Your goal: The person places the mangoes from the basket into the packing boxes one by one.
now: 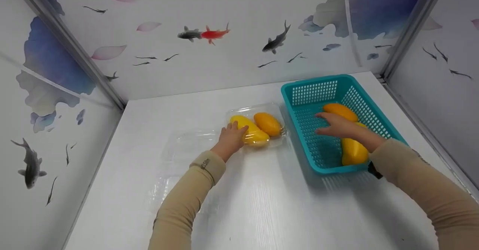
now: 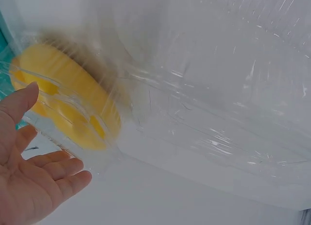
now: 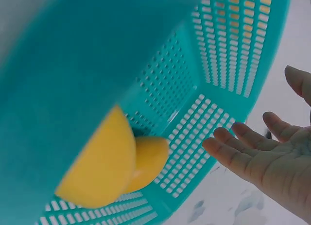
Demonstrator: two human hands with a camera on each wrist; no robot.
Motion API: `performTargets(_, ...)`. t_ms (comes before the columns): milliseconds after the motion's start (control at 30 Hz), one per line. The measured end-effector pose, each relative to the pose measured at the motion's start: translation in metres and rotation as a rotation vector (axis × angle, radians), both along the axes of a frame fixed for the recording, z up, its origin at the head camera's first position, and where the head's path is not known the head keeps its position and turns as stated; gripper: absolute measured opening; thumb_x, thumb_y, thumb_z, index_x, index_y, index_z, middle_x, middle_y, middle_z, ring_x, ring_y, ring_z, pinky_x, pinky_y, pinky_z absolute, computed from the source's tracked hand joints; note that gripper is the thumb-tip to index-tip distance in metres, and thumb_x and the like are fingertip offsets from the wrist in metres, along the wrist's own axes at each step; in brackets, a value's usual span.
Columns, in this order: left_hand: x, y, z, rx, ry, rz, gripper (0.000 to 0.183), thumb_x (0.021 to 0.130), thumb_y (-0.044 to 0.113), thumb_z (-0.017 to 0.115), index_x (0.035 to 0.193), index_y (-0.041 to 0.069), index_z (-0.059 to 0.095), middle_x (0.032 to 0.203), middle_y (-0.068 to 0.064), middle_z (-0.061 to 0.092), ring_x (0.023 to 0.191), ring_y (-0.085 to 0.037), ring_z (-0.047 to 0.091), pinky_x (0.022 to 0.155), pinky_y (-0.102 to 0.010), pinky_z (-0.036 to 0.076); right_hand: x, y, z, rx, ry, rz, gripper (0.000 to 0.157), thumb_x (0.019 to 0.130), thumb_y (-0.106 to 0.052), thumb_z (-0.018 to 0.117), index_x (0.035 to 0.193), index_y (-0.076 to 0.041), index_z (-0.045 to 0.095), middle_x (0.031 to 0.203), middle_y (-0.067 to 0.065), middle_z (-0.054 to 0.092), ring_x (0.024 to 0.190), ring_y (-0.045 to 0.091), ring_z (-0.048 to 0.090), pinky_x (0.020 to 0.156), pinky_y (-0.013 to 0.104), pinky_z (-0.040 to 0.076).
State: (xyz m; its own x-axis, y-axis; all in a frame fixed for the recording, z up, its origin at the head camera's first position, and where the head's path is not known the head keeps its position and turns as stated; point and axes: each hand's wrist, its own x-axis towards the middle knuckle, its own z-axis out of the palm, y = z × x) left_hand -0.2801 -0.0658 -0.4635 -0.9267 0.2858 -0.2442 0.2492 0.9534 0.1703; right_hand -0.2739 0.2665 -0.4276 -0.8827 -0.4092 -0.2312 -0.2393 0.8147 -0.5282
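A yellow mango (image 1: 255, 137) and an orange-yellow mango (image 1: 268, 124) lie side by side in one part of a clear plastic container (image 1: 243, 111). My left hand (image 1: 230, 139) is at the left of the yellow one, its fingers spread and fairly straight. In the left wrist view, the thumb overlaps the container's clear wall. Over the teal basket (image 1: 312, 159) hovers my right hand (image 1: 336, 126), fingers extended and nothing in its grasp. Beneath it, an orange mango (image 1: 338, 110) and a yellow mango (image 1: 353, 152) lie along the basket's right side; the forearm partly hides the yellow one.
More clear plastic packaging (image 1: 187, 147) stretches left of the fruit, partly behind the left sleeve (image 1: 183, 201). Everything stands on a white table (image 1: 262, 205), bounded by a back wall (image 1: 232, 63) and side panels printed with fish and petals.
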Motion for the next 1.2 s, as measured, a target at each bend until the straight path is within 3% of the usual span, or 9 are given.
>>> performTargets(300,-0.018,0.006,-0.002,-0.025,0.037,0.029,0.052,0.095,0.008,0.045,0.143,0.02,0.031,0.148,-0.022,0.018,0.135,-0.04,0.02,0.108,-0.052,0.017,0.014,-0.025,-0.005,0.014,-0.044,0.097,0.063,0.089,-0.034,0.058,0.139,-0.006,0.034,0.144,0.019,0.033,0.129,0.037,0.032,0.102,0.056,0.027)
performTargets(467,-0.026,0.009,-0.008,-0.046,0.097,0.041,0.052,0.095,0.004,0.043,0.144,0.02,0.03,0.148,-0.022,0.019,0.135,-0.04,0.021,0.108,-0.053,0.019,0.016,-0.032,-0.01,0.062,-0.064,0.151,0.061,0.089,-0.031,0.058,0.139,-0.005,0.035,0.146,0.019,0.028,0.132,0.039,0.027,0.103,0.056,0.025)
performTargets(800,-0.038,0.015,-0.016,-0.111,0.216,0.069,0.048,0.096,0.006,0.039,0.142,0.019,0.034,0.145,-0.022,0.027,0.133,-0.039,0.027,0.103,-0.053,0.028,0.015,-0.036,-0.01,0.081,-0.064,0.18,0.061,0.089,-0.032,0.057,0.139,-0.005,0.036,0.149,0.017,0.024,0.133,0.04,0.026,0.102,0.057,0.026)
performTargets(1033,-0.038,0.014,-0.007,-0.064,0.137,0.101,0.052,0.097,0.005,0.039,0.145,0.02,0.028,0.149,-0.02,0.021,0.135,-0.038,0.022,0.106,-0.054,0.022,0.015,-0.038,-0.009,0.079,-0.078,0.177,0.062,0.088,-0.036,0.057,0.139,-0.006,0.037,0.149,0.016,0.024,0.133,0.039,0.025,0.103,0.056,0.025)
performTargets(1200,-0.042,-0.002,0.014,-0.012,0.097,0.138,0.056,0.094,0.011,0.049,0.145,0.015,0.026,0.146,-0.02,0.026,0.133,-0.038,0.027,0.105,-0.054,0.023,0.015,-0.038,-0.009,0.088,-0.091,0.156,0.063,0.088,-0.035,0.058,0.139,-0.006,0.036,0.149,0.015,0.024,0.133,0.038,0.025,0.103,0.056,0.025)
